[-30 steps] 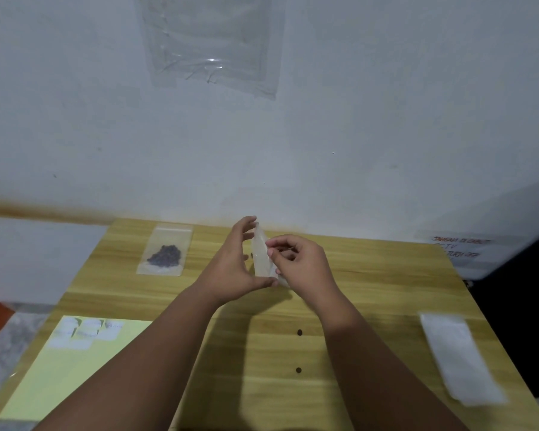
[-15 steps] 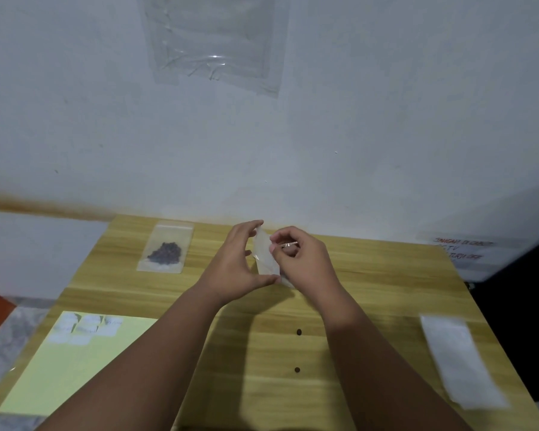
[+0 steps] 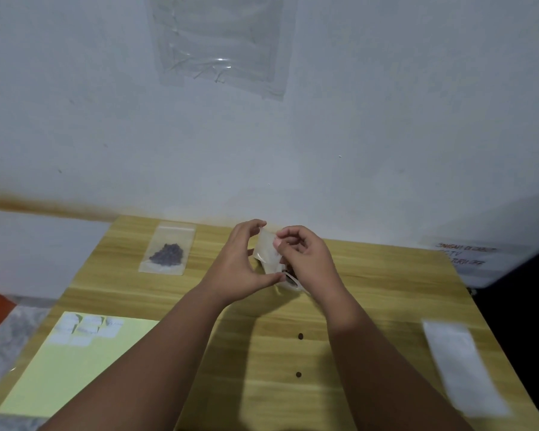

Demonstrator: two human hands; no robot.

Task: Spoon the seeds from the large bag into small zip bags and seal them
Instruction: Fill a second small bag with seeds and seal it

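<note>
We hold the small zip bag (image 3: 266,255) above the far middle of the table (image 3: 371,290). Our left hand (image 3: 235,269) pinches it end to end between thumb and fingertip, and our right hand (image 3: 308,259) pinches its edge with curled fingers. It looks thin, limp, slick and nearly weightless, so we judge the stiffer zip strip the surest hold.

My right hand (image 3: 305,259) hid part of the small bag (image 3: 266,255). The white strip (image 3: 464,365) looked blurry.
</note>
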